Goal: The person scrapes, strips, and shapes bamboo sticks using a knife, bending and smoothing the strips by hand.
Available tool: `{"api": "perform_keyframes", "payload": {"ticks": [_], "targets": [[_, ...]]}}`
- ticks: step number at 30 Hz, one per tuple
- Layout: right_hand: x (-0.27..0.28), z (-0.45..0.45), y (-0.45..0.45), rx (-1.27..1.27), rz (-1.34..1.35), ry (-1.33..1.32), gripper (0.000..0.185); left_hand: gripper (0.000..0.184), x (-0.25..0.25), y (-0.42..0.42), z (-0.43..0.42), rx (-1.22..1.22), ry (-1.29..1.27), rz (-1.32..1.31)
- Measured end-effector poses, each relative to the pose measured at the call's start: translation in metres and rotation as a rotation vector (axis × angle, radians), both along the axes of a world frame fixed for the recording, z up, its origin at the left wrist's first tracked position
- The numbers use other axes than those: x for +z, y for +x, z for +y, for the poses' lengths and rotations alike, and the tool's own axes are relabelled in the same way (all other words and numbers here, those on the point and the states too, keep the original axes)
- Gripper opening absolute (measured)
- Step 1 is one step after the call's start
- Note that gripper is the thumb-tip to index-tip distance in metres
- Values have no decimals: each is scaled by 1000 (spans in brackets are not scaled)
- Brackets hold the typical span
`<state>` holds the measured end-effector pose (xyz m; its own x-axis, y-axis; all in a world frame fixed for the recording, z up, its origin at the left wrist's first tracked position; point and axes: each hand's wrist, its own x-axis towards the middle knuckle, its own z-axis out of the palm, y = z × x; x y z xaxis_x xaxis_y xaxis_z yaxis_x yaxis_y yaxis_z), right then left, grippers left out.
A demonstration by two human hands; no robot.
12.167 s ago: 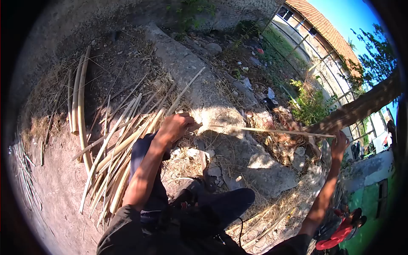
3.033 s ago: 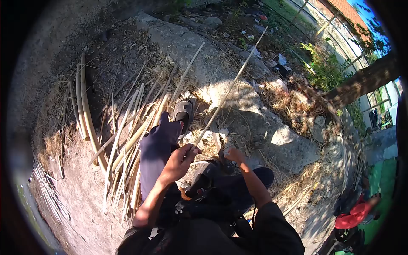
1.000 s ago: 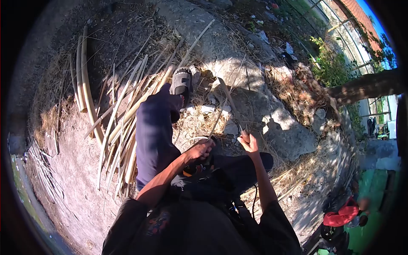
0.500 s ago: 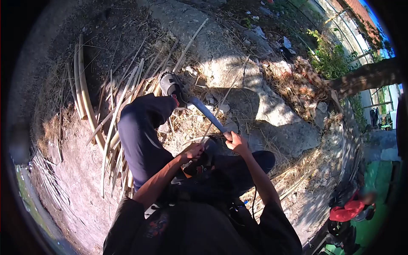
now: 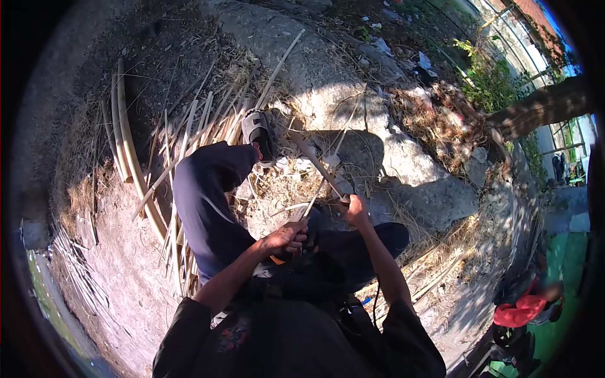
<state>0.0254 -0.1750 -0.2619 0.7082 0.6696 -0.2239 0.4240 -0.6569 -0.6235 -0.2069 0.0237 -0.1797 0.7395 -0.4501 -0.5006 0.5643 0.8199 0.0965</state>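
My left hand [image 5: 287,238] is closed round the lower end of a thin pale strip [image 5: 337,148], close to my lap. The strip slants up and away to the right over the rocky ground. In my right hand [image 5: 355,210] is the handle of a long-bladed knife [image 5: 316,162], whose blade points up and left toward my shoe [image 5: 257,132]. The blade's tip is left of the strip, and the two cross or nearly cross in view. To the left of my bent leg lies a pile of split bamboo strips [image 5: 183,239].
Thicker curved bamboo pieces [image 5: 131,148] lie at the left, with thin strips [image 5: 79,271] beyond. A large rock [image 5: 428,205] and dry straw are ahead right. A tree trunk [image 5: 542,108] crosses the upper right. A person in red [image 5: 522,309] is at the lower right.
Twelve seconds ago my hands were spread wide along a strip. Since then they have come together near my lap, and a knife is in my right hand. Its blade has just shifted angle slightly.
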Motion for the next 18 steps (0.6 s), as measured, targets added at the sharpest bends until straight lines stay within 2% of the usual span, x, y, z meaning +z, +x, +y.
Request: {"api": "perform_keyframes", "payload": {"ticks": [1,4,6,8,10,11,12,14,15,17,18], "targets": [[-1,1,2,-24,40,16,29,29,26,2,1,-37,189,10],[2,8,3,33,33,-19,24,29,42,1,8,-25,166,-15],[10,14,2,259,7,21,25,28,36,-2,6,-3,154,-17],[17,21,2,224,63,-21,23,28,21,-5,5,16,133,-12],[0,28,3,157,88,72,24,28,0,-4,13,54,155,-100],[-5,32,1,112,92,39,24,26,-8,-5,17,14,288,-40],[-16,33,2,112,90,40,24,26,-3,-2,20,14,289,-42],[-43,35,1,11,338,224,23,24,24,1,30,-4,315,9],[-32,38,-1,12,341,226,23,21,35,2,35,-64,354,39],[3,36,-11,45,139,113,22,22,37,0,35,-51,330,25],[4,34,-12,39,144,110,22,23,36,-1,33,-38,305,6]]}}
